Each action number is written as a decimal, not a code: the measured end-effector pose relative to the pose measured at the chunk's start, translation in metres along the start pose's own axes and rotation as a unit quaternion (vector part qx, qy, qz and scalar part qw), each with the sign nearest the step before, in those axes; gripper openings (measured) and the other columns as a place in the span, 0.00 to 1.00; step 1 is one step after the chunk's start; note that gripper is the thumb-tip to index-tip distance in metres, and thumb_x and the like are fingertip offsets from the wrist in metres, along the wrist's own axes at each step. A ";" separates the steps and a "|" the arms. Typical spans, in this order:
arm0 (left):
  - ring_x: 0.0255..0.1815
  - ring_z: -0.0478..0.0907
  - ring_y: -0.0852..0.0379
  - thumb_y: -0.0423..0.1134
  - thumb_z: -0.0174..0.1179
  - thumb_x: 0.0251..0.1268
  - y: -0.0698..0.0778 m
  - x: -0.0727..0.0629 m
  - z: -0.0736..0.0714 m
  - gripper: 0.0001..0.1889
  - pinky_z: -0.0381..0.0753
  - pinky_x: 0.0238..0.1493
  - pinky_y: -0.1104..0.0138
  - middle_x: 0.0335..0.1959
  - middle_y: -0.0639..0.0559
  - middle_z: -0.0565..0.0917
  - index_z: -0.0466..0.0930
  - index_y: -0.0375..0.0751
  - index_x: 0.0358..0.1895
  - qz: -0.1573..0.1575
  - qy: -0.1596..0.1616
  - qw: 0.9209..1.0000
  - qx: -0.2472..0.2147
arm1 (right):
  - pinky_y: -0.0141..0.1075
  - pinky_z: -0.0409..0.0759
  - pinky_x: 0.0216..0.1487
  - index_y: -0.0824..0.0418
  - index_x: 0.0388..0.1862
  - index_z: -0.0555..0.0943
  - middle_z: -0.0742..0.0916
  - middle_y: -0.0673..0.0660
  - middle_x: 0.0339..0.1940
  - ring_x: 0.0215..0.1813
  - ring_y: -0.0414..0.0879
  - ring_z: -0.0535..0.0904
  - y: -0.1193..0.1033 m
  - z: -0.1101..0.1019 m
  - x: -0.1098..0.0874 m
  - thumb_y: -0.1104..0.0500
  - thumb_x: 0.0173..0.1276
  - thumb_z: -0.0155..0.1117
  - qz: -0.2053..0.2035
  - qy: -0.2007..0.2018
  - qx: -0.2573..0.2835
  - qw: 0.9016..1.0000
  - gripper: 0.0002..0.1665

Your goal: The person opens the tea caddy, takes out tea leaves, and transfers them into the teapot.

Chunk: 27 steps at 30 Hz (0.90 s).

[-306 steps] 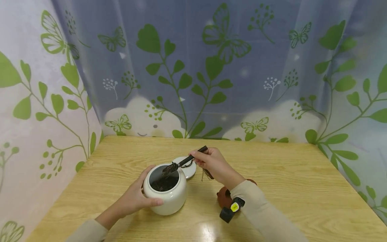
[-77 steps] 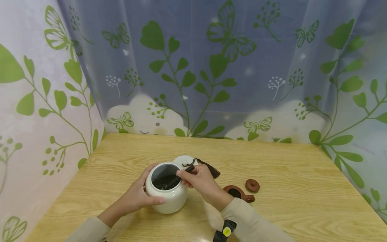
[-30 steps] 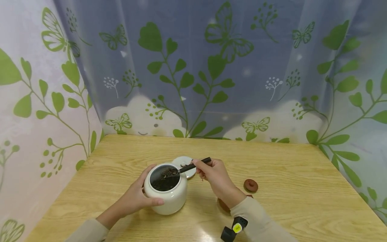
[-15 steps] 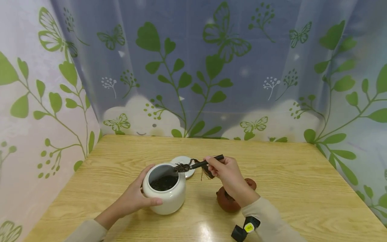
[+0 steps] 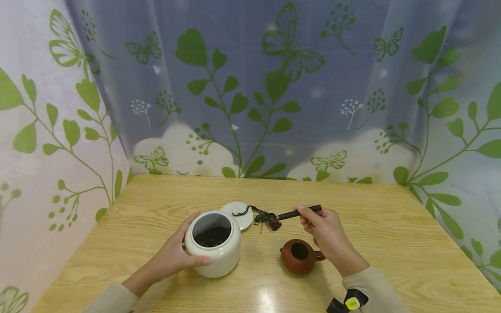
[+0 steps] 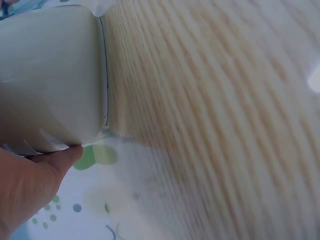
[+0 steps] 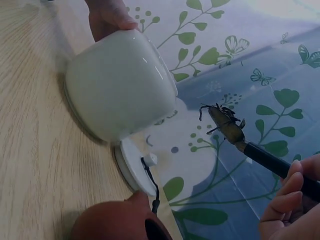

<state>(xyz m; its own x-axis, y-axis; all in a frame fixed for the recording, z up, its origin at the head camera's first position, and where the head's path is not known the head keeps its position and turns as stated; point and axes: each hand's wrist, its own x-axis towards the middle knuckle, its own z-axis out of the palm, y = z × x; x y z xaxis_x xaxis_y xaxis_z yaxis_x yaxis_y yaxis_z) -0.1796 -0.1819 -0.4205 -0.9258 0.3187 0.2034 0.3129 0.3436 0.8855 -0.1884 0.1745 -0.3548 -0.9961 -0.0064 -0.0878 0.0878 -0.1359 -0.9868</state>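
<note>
The right hand (image 5: 328,228) and scoop (image 5: 288,214) have moved from the jar (image 5: 221,261) toward the table's (image 5: 395,243) right edge. More of the teapot (image 5: 294,263) shows.

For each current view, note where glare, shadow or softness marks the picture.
Head view: glare on the tabletop near the bottom edge, a soft shadow beside the teapot; left wrist view: blurry wood grain, a bright reflection at the right edge; right wrist view: highlights on the white jar, a washed-out patch at top right.

On my yellow wood-grain table (image 5: 391,243): round white jar (image 5: 219,257), flat white lid (image 5: 236,207) at its one o'clock, round reddish-brown teapot (image 5: 294,264) at three.
</note>
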 end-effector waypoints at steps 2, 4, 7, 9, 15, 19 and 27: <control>0.61 0.64 0.47 0.42 0.77 0.35 0.000 0.000 0.000 0.57 0.62 0.57 0.57 0.62 0.46 0.67 0.49 0.48 0.71 -0.009 0.002 1.000 -0.002 | 0.30 0.60 0.18 0.68 0.37 0.80 0.77 0.52 0.22 0.23 0.40 0.66 0.001 -0.009 -0.003 0.51 0.63 0.64 0.000 0.005 -0.007 1.000 0.19; 0.60 0.65 0.46 0.42 0.78 0.34 0.001 0.000 0.001 0.57 0.64 0.56 0.60 0.62 0.44 0.67 0.49 0.45 0.71 -0.016 0.005 1.000 -0.003 | 0.31 0.59 0.20 0.71 0.39 0.78 0.75 0.53 0.22 0.23 0.41 0.64 0.003 -0.019 -0.005 0.52 0.63 0.63 -0.007 0.000 -0.002 1.000 0.20; 0.58 0.66 0.45 0.41 0.78 0.33 0.001 0.000 0.001 0.56 0.67 0.53 0.61 0.62 0.43 0.67 0.51 0.43 0.70 -0.020 0.011 1.000 -0.011 | 0.33 0.63 0.26 0.72 0.40 0.76 0.74 0.53 0.23 0.25 0.42 0.63 0.006 -0.032 -0.009 0.53 0.65 0.61 -0.019 -0.006 -0.008 1.000 0.20; 0.58 0.66 0.44 0.40 0.78 0.33 0.001 0.000 0.001 0.55 0.68 0.52 0.60 0.61 0.43 0.67 0.53 0.43 0.69 -0.015 0.013 1.000 -0.014 | 0.32 0.65 0.27 0.72 0.40 0.76 0.75 0.53 0.23 0.25 0.42 0.64 0.009 -0.040 -0.011 0.54 0.66 0.60 -0.017 -0.004 -0.011 1.000 0.19; 0.58 0.67 0.44 0.39 0.78 0.32 0.000 -0.001 0.001 0.54 0.69 0.52 0.64 0.60 0.43 0.68 0.55 0.42 0.68 -0.002 0.010 1.000 -0.019 | 0.31 0.72 0.32 0.72 0.43 0.77 0.75 0.51 0.25 0.29 0.40 0.67 0.015 -0.064 -0.019 0.54 0.67 0.59 0.004 0.014 -0.035 0.999 0.19; 0.58 0.66 0.43 0.37 0.78 0.33 -0.001 0.000 -0.001 0.54 0.67 0.53 0.68 0.60 0.41 0.68 0.54 0.39 0.69 0.007 0.006 1.000 -0.028 | 0.31 0.71 0.33 0.73 0.45 0.77 0.74 0.52 0.27 0.29 0.41 0.67 0.017 -0.075 -0.023 0.54 0.67 0.59 0.015 0.014 -0.050 0.999 0.21; 0.61 0.62 0.41 0.34 0.76 0.37 -0.001 0.000 -0.004 0.54 0.63 0.56 0.54 0.63 0.39 0.64 0.51 0.37 0.70 0.004 -0.014 0.999 -0.040 | 0.35 0.70 0.33 0.71 0.45 0.80 0.76 0.52 0.25 0.27 0.43 0.68 0.019 -0.083 -0.023 0.53 0.67 0.59 0.022 0.030 -0.121 0.992 0.21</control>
<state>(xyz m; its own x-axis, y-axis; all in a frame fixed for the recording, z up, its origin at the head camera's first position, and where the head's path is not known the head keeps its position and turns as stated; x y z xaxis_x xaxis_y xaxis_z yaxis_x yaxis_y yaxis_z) -0.1805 -0.1857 -0.4196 -0.9166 0.3463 0.1997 0.3011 0.2696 0.9147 -0.1632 0.2548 -0.3824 -0.9899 0.0520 -0.1321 0.1370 0.1061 -0.9849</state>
